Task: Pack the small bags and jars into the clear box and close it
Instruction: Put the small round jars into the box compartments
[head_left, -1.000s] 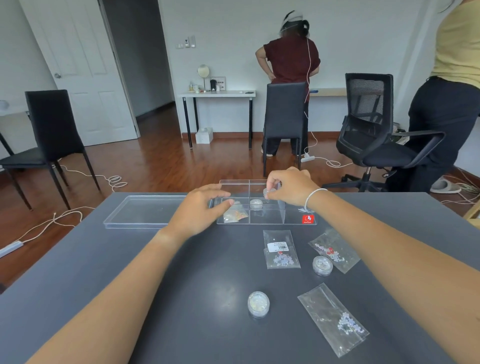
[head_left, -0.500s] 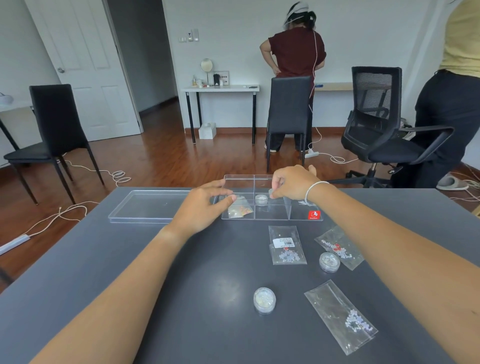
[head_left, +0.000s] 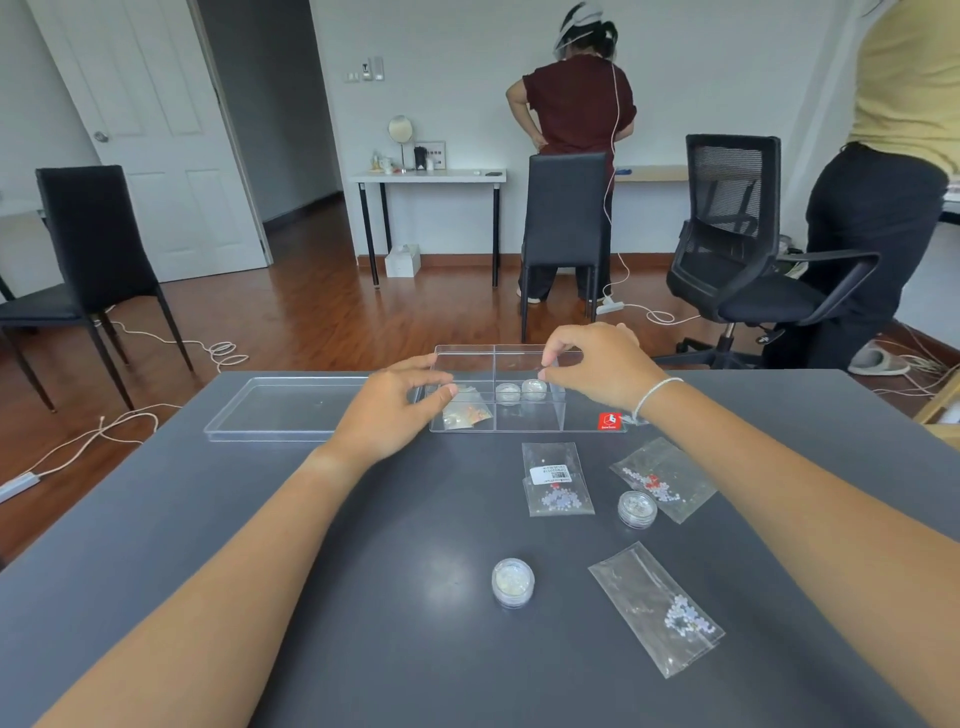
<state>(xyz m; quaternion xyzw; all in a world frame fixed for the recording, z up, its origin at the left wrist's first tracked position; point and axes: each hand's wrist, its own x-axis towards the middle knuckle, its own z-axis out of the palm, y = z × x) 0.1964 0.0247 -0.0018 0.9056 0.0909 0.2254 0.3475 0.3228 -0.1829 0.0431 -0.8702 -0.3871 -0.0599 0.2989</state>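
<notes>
Left hand grips the clear box at its left wall, thumb and fingers pinched on the rim. Right hand hovers over the box's middle, fingertips narrowed, nothing seen between them. Two jars sit in one cell; a bag lies left, contents hard to read. Lid lies left. Dark grey table; wood floor beyond.

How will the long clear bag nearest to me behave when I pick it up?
The long bag looks like thin, crinkled film, so it will probably flop. Its beads sit bunched at one end, so that end will likely sag. It seems light.
</notes>
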